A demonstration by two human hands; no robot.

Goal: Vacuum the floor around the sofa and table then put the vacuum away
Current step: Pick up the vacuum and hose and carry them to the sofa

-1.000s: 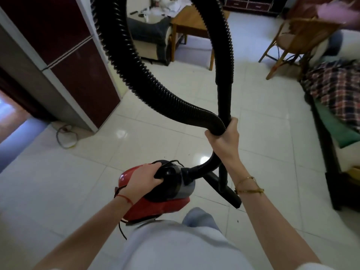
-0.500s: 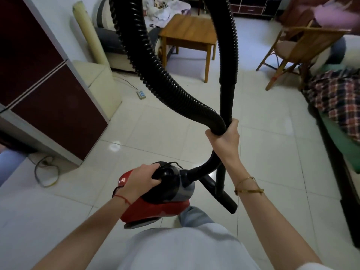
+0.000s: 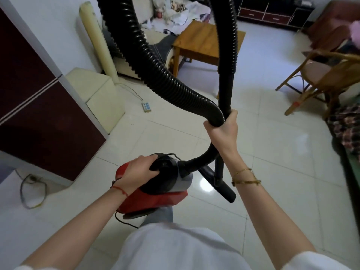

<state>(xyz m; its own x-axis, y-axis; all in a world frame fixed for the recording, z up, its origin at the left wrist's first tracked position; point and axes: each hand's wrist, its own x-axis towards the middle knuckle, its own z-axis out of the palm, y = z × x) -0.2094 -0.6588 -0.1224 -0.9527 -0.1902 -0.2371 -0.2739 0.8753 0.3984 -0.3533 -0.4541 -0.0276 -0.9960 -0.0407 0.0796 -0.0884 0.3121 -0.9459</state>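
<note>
My left hand (image 3: 139, 172) grips the vacuum (image 3: 155, 191), right hand (image 3: 224, 131) clenches its hose (image 3: 155, 61), and the table (image 3: 206, 41) lies ahead beyond my fingers.

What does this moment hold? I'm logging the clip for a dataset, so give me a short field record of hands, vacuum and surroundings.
left hand: grips the top handle of the red vacuum body, carried off the floor
right hand: closed round the black hose and wand together
hose shape: loops up out of frame and back down
nozzle: hangs above the tile floor
ahead: wooden table, power strip on the floor
right side: rattan chair
</note>
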